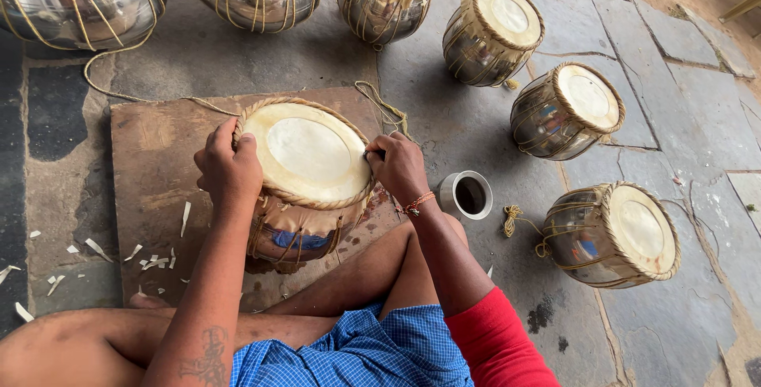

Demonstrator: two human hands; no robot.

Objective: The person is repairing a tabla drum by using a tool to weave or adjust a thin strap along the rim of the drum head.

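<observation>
Head view: both hands grip the rope-braided rim of a round metal drum with a pale skin head (309, 157) on a brown board (151, 157) (left hand (228, 166) clenched, right hand (399, 166) pinching); lacing seems underway, needing steady tension.

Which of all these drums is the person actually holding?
The drum on the brown board, gripped by the left hand and right hand; the others stand untouched.
</observation>
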